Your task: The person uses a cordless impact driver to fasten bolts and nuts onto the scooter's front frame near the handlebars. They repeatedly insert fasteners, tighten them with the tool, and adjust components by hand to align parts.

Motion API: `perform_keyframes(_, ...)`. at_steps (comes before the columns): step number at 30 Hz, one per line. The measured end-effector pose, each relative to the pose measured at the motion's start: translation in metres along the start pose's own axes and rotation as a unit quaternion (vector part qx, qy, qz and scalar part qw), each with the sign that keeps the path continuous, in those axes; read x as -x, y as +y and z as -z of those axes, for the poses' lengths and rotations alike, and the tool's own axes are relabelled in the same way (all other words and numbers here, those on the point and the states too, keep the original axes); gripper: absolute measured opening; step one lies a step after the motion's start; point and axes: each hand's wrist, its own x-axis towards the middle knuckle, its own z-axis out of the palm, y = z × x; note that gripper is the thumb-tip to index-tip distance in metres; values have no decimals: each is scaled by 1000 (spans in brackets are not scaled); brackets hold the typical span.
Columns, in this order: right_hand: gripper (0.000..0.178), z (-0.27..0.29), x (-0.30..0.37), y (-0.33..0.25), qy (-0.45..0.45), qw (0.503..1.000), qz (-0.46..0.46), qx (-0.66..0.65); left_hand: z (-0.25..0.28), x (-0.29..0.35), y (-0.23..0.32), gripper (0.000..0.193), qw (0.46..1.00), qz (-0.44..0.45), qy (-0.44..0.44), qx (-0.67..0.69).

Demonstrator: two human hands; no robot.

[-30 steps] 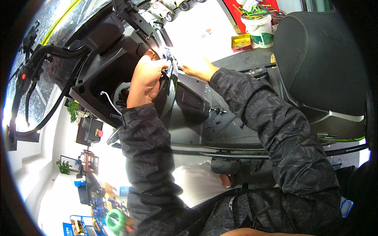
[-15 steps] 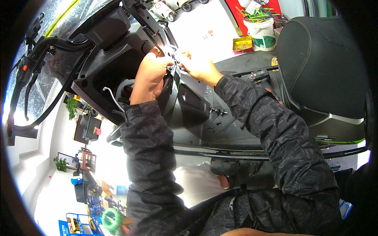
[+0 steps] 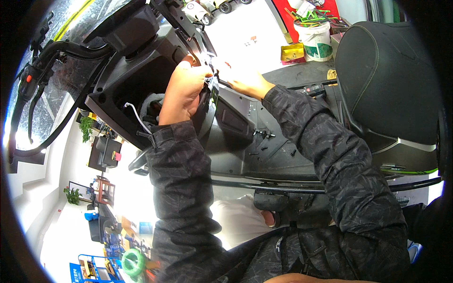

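Your left hand (image 3: 183, 92) is curled at the upper edge of the vehicle's black front panel (image 3: 230, 121), its thumb pointing toward your right hand (image 3: 243, 81). The right hand's fingers are bent just beside it; glare washes out the spot between them, so I cannot tell whether either one pinches anything. That panel stands ahead of the footboard (image 3: 278, 153).

Your right sleeve (image 3: 325, 137) crosses over the footboard and partly covers a dark tool (image 3: 314, 89) near the black seat (image 3: 384, 85). Loose screws (image 3: 269, 135) lie scattered between the panel and that sleeve. Left of your left wrist, an open compartment (image 3: 104, 104) holds a grey cloth (image 3: 152, 101), with a bent white cable (image 3: 134, 112) in front. The handlebar (image 3: 78, 51) stands farther left, and a black rail (image 3: 295, 187) runs along the vehicle's side nearest you, beneath your forearms.

The footboard is dark and scuffed. Beyond it, the bright floor (image 3: 238, 33) carries a white bucket (image 3: 317, 41) packed with green-handled things, a yellow box (image 3: 292, 53) and parked scooters (image 3: 197, 12). At lower left are a potted plant (image 3: 72, 195) and a green ring (image 3: 133, 262).
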Motion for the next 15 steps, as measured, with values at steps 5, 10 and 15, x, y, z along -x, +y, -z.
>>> perform_keyframes(5,29,0,-6,14,-48,984,51,161,3,0,2,28,1000,6,1,-25)
perform_keyframes(10,27,3,-8,15,-35,996,-3,77,0,2,4,26,999,15,12,-25)
perform_keyframes(15,28,3,-9,6,78,985,76,131,-3,0,5,31,1000,6,14,24)
